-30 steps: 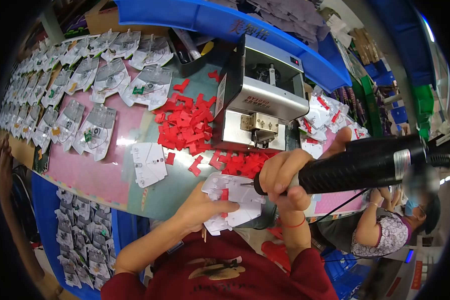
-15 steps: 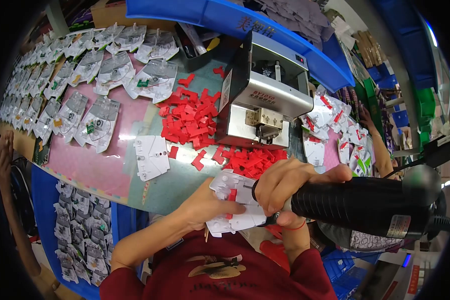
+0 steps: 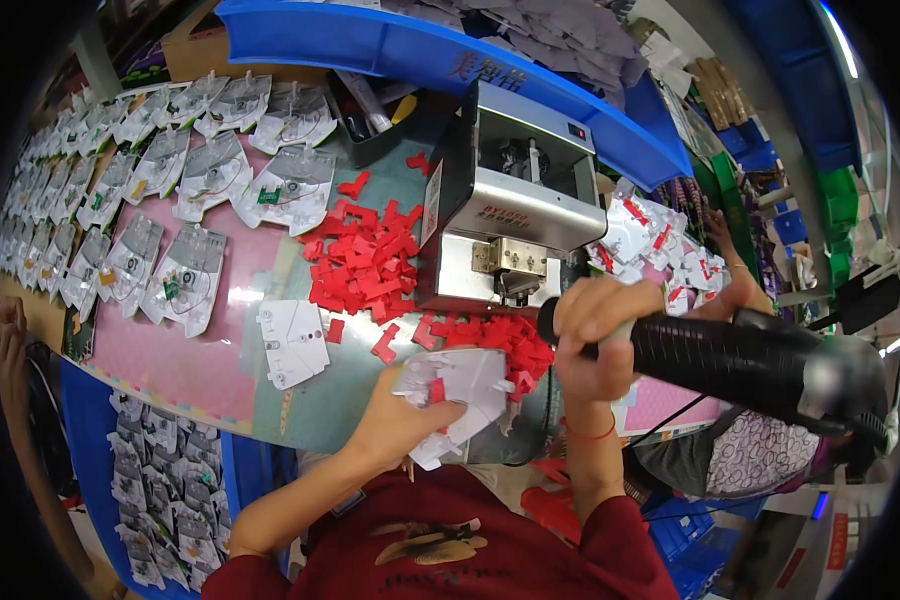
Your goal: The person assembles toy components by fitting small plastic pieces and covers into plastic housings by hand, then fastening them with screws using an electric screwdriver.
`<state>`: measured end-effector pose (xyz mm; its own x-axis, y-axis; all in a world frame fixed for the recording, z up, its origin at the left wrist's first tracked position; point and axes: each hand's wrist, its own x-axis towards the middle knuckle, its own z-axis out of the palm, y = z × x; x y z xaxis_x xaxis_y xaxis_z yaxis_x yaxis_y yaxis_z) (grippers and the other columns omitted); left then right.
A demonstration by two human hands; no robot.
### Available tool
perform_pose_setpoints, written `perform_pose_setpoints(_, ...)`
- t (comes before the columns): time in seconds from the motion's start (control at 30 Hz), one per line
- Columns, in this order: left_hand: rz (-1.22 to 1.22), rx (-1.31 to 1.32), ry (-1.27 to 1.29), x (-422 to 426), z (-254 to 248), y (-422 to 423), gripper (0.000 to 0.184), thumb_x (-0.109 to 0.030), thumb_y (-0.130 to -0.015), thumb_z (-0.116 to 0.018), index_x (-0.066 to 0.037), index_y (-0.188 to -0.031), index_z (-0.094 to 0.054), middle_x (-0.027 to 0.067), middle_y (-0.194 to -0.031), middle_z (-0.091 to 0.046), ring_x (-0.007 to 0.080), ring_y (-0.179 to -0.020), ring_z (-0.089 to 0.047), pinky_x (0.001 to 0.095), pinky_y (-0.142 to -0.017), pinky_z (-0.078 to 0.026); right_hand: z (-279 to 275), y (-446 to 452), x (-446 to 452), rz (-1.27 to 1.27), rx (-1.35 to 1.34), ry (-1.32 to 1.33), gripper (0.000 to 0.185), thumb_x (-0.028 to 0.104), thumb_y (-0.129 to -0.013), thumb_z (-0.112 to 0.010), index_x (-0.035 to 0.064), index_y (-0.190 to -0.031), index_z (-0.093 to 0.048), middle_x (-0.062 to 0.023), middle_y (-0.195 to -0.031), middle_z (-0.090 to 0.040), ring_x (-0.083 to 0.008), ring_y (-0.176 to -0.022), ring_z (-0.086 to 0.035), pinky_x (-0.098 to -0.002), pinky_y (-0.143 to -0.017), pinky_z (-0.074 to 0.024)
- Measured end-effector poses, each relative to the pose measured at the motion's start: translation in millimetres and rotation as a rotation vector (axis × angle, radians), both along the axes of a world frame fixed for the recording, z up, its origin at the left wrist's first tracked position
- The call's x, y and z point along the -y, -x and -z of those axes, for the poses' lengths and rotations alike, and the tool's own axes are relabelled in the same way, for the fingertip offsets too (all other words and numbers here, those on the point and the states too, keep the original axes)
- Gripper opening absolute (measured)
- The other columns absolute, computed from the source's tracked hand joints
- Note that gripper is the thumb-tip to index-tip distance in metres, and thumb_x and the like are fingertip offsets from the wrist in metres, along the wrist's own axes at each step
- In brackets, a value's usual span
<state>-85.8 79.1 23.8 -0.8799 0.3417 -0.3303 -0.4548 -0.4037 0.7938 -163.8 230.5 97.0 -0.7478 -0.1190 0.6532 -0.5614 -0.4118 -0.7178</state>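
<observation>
My left hand (image 3: 394,426) is closed on a white plastic panel (image 3: 473,383), thumb across its face, with a small red plastic piece set on the panel. In my right hand (image 3: 598,335) is a black electric screwdriver (image 3: 710,356), fingers wrapped round its front end. Its nose points left and lies apart from the panel, just before the front of a metal screw feeder (image 3: 515,215); the bit does not show clearly. Loose red plastic pieces (image 3: 365,262) lie heaped left of the feeder and in front of it. Another white panel (image 3: 293,343) rests flat on the table.
Rows of grey-and-white assemblies (image 3: 210,175) cover the table's left. White panels with red pieces (image 3: 660,235) are piled right of the feeder, by another person's arm (image 3: 740,285). A blue bin (image 3: 90,430) stands lower left; a blue tray (image 3: 390,45) runs behind.
The screwdriver has lifted off the panel and moved up towards the feeder with my right hand. My left hand has shifted slightly and tilted the panel.
</observation>
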Motion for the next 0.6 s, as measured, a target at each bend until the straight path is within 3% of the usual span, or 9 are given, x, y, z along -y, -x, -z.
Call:
perform_pose_setpoints(0.03, -0.024, 0.010, -0.002, 1, 0, 0, 0.042, -0.001, -0.069, -0.060, 0.001, -0.110, -0.053, 0.0045, -0.082, -0.060, 0.0080, -0.067, -0.055, 0.0221, -0.057, -0.045, 1, 6, 0, 0.009, -0.005, -0.011, 0.019, 0.012, -0.075, -0.063, 0.0014, -0.074, -0.047, -0.0073, -0.061, -0.052, -0.0161, -0.050, -0.051, -0.0270, -0.049, -0.0429)
perform_pose_setpoints(0.1, -0.075, 0.031, -0.006, 3, 1, 0, 0.042, -0.001, -0.069, -0.060, 0.002, -0.111, -0.052, 0.0052, -0.083, -0.060, 0.0087, -0.068, -0.055, 0.0226, -0.058, -0.045, 3, 15, 5, 0.172, -0.064, -0.197, 0.022, 0.020, -0.082, -0.055, 0.0033, -0.075, -0.043, -0.0042, -0.054, -0.043, -0.0105, -0.043, -0.039, -0.0223, -0.043, -0.0332)
perform_pose_setpoints(0.13, -0.104, 0.039, -0.024, 3, 0, 0, 0.043, 0.000, -0.069, -0.060, 0.002, -0.111, -0.052, 0.0055, -0.084, -0.060, 0.0088, -0.068, -0.056, 0.0227, -0.059, -0.045, 6, 18, 4, 0.156, 0.001, -0.139, 0.011, 0.004, -0.075, -0.058, -0.0003, -0.077, -0.048, -0.0085, -0.061, -0.052, -0.0120, -0.051, -0.051, -0.0229, -0.048, -0.0421)
perform_pose_setpoints(0.2, -0.160, 0.056, -0.061, 2, -1, 0, 0.044, 0.000, -0.068, -0.061, 0.003, -0.112, -0.051, 0.0062, -0.086, -0.060, 0.0092, -0.070, -0.056, 0.0229, -0.060, -0.046, 7, 19, 12, 0.273, -0.008, -0.207, 0.028, 0.005, -0.078, -0.054, -0.0008, -0.101, -0.039, -0.0084, -0.062, -0.048, -0.0130, -0.046, -0.045, -0.0247, -0.044, -0.0395)
perform_pose_setpoints(0.33, -0.164, 0.116, -0.076, 5, -2, 0, 0.041, 0.002, -0.068, -0.061, 0.003, -0.107, -0.052, 0.0070, -0.087, -0.059, 0.0113, -0.074, -0.057, 0.0236, -0.063, -0.046, 3, 9, 15, 0.210, 0.175, -0.067, 0.015, -0.004, -0.074, -0.056, -0.0039, -0.085, -0.046, -0.0093, -0.067, -0.053, -0.0128, -0.048, -0.050, -0.0230, -0.044, -0.0429)
perform_pose_setpoints(0.43, -0.183, 0.182, -0.078, 6, 0, -1, 0.039, 0.004, -0.067, -0.062, 0.002, -0.104, -0.050, 0.0080, -0.088, -0.059, 0.0141, -0.076, -0.058, 0.0255, -0.065, -0.048, 6, -6, 2, -0.078, 0.235, -0.127, 0.019, 0.008, -0.076, -0.060, -0.0028, -0.084, -0.047, -0.0087, -0.059, -0.051, -0.0133, -0.049, -0.050, -0.0238, -0.045, -0.0418)
perform_pose_setpoints(0.5, -0.211, 0.254, -0.113, 5, -7, 2, 0.039, 0.005, -0.067, -0.062, 0.001, -0.103, -0.048, 0.0088, -0.090, -0.059, 0.0159, -0.077, -0.059, 0.0270, -0.066, -0.049, 9, -15, 1, -0.199, 0.118, -0.168, 0.027, 0.016, -0.078, -0.057, -0.0003, -0.095, -0.046, -0.0047, -0.060, -0.047, -0.0127, -0.040, -0.040, -0.0268, -0.038, -0.0366)
perform_pose_setpoints(0.6, -0.204, 0.251, -0.135, 5, -7, 1, 0.041, 0.005, -0.067, -0.063, 0.001, -0.104, -0.047, 0.0095, -0.091, -0.059, 0.0169, -0.078, -0.059, 0.0291, -0.067, -0.049, 0, -36, 13, -0.260, 0.103, 0.088, 0.079, 0.010, -0.076, -0.062, 0.0261, -0.135, -0.012, -0.0076, -0.062, -0.052, -0.0180, -0.049, -0.052, -0.0292, -0.044, -0.0432)
